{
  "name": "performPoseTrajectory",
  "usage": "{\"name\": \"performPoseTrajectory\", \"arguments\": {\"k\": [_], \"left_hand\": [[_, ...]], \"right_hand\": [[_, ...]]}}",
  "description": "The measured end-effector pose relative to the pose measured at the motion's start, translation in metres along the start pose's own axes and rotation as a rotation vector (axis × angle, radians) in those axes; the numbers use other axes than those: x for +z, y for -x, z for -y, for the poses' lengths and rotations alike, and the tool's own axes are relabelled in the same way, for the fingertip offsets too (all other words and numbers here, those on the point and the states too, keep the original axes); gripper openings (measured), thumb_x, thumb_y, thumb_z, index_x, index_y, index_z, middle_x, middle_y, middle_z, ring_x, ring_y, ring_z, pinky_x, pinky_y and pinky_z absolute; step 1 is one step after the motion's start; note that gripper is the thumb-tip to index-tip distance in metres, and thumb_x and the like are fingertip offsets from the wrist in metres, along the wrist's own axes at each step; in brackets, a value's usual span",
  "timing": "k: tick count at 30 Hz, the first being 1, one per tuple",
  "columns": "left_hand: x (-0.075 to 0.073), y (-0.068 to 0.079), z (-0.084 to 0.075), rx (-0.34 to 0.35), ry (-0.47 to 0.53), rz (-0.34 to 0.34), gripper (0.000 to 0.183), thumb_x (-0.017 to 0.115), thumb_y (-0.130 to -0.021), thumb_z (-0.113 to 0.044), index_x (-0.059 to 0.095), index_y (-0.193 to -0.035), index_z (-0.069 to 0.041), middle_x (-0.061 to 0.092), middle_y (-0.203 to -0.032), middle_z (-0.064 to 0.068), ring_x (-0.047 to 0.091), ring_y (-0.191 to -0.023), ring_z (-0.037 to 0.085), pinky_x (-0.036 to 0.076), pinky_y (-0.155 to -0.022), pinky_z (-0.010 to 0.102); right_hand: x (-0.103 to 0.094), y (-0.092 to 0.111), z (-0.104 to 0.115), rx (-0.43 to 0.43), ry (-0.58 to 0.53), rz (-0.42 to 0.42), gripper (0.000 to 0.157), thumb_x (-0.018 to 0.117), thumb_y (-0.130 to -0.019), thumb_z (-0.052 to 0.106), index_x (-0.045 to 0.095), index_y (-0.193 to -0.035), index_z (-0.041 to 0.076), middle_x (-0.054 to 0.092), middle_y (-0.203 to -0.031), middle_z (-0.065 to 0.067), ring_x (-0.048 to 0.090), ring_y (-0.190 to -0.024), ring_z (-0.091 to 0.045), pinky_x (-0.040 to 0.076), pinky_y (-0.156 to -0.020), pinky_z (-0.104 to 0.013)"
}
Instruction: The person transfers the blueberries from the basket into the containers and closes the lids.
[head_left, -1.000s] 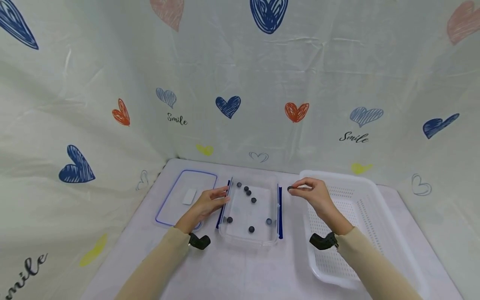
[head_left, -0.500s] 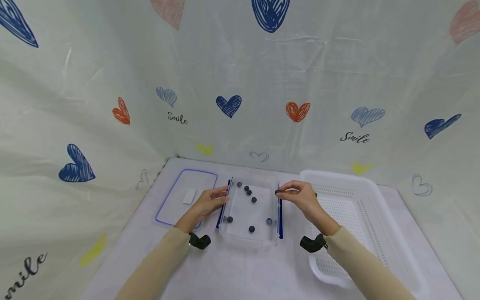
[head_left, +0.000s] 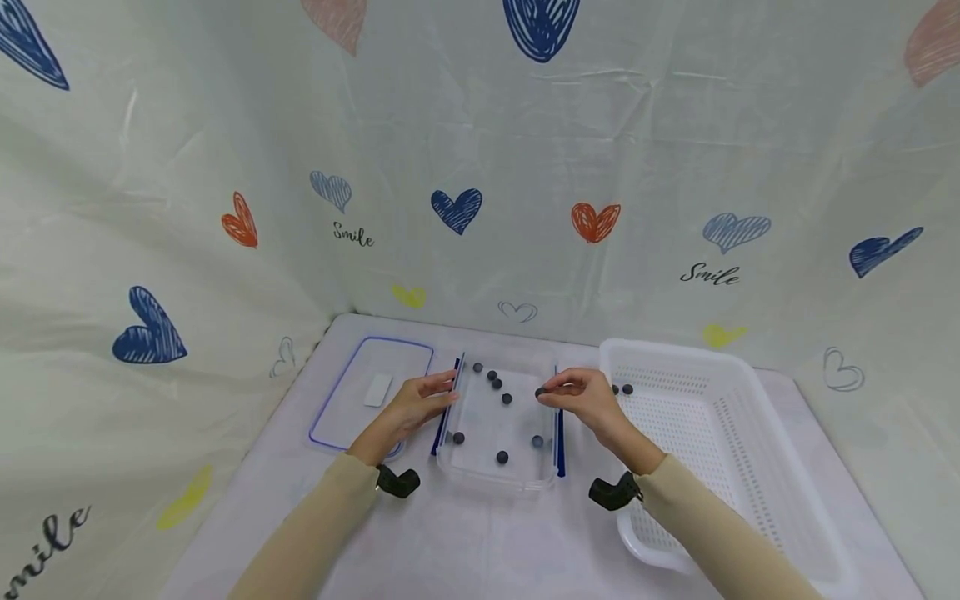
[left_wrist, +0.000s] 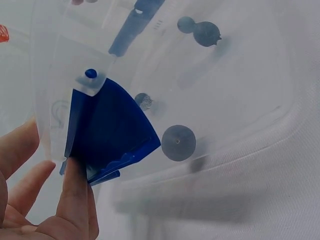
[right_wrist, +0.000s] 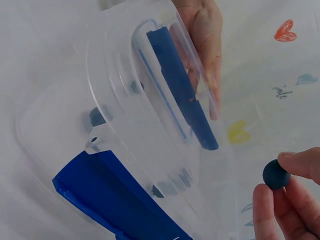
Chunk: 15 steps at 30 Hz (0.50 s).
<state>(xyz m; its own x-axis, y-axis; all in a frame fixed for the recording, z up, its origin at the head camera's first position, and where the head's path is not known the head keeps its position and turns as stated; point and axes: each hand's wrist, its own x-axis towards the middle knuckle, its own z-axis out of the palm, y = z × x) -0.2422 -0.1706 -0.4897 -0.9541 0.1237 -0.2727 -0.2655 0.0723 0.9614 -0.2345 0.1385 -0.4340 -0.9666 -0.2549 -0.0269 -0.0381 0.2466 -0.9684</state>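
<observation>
My right hand (head_left: pixel 592 404) pinches a dark blueberry (right_wrist: pixel 276 174) between thumb and fingertips, just inside the right side of a clear plastic container (head_left: pixel 480 479). Several blueberries (head_left: pixel 502 457) lie scattered on the container's floor. On its left side, my left hand (head_left: pixel 408 412) rests its fairly straight fingers against the wall. The left wrist view shows those fingers (left_wrist: pixel 73 200) touching a blue latch flap (left_wrist: pixel 112 132), which hangs unfastened. Another blue flap (head_left: pixel 561 450) hangs down on the right side.
To the right stands a white perforated basket (head_left: pixel 750 400), with two blueberries (head_left: pixel 627 389) visible near its left edge. A clear lid (head_left: pixel 341 392) with a blue seal lies at the left, a small white rectangle on it. A heart-printed curtain (head_left: pixel 525 167) rises behind the table.
My right hand has moved left with the blueberry, from beside the basket to over the container. Two blueberries in the basket have come into view. The left hand has stayed in place.
</observation>
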Motion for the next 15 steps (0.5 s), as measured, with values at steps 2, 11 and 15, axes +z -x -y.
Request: {"name": "performPoseTrajectory", "arguments": {"k": [2, 11, 15], "left_hand": [[0.0001, 0.0005, -0.0009, -0.005, -0.003, -0.001, 0.053, 0.073, -0.093, -0.010, 0.055, -0.143, -0.009, 0.048, -0.147, 0.021, 0.045, -0.135, 0.035, 0.041, -0.108, 0.044], [0.0008, 0.0026, -0.0047, -0.007, -0.001, 0.001, 0.054, 0.073, -0.093, -0.011, 0.054, -0.144, -0.008, 0.047, -0.147, 0.022, 0.046, -0.135, 0.034, 0.042, -0.109, 0.044], [0.0010, 0.0033, -0.0048, -0.011, -0.004, 0.000, 0.054, 0.073, -0.093, -0.011, 0.055, -0.143, -0.008, 0.047, -0.147, 0.021, 0.045, -0.135, 0.034, 0.041, -0.109, 0.044]], "right_hand": [[0.0019, -0.0003, -0.0004, 0.002, 0.006, 0.003, 0.026, 0.081, -0.083, 0.005, 0.070, -0.102, -0.008, 0.073, -0.096, -0.010, 0.069, -0.087, -0.015, 0.053, -0.086, -0.029], [0.0050, -0.0001, -0.0025, 0.018, 0.027, -0.001, 0.024, 0.081, -0.083, 0.007, 0.072, -0.101, -0.006, 0.074, -0.094, -0.009, 0.068, -0.086, -0.015, 0.052, -0.084, -0.027], [0.0053, -0.0002, -0.0042, 0.017, 0.027, 0.006, 0.024, 0.080, -0.084, 0.006, 0.072, -0.102, -0.007, 0.074, -0.095, -0.010, 0.069, -0.086, -0.014, 0.053, -0.083, -0.025]]}}
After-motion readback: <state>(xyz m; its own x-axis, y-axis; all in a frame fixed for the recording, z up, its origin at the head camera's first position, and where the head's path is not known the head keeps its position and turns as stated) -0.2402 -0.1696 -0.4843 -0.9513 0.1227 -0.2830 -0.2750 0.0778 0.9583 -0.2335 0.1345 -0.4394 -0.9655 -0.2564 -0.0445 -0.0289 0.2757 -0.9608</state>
